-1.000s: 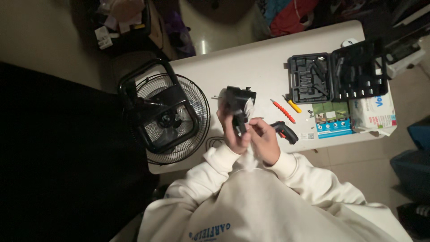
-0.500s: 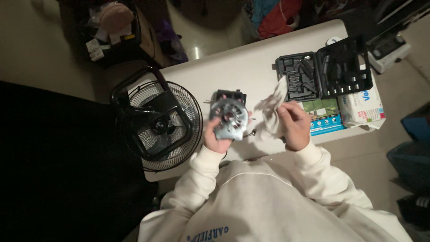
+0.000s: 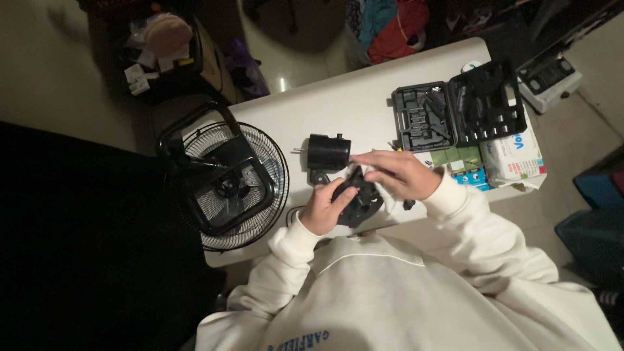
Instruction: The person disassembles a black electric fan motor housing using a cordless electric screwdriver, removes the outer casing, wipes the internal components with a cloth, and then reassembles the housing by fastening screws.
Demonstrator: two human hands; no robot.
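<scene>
gripping a black motor housing (image 3: 356, 198) over the white table (image 3: 351, 114) edge

lying at far left, a black fan grille (image 3: 224, 182) on its side – next, left hand (image 3: 323, 208) with fingers clamped on the housing's lower left; black cylindrical motor (image 3: 328, 151) resting on the table just above; right hand (image 3: 398, 173) laid over the housing's top, fingers together, pressing a white cloth (image 3: 390, 200) – farther right, open black tool case (image 3: 458, 110) and a white packet (image 3: 517, 156).
</scene>
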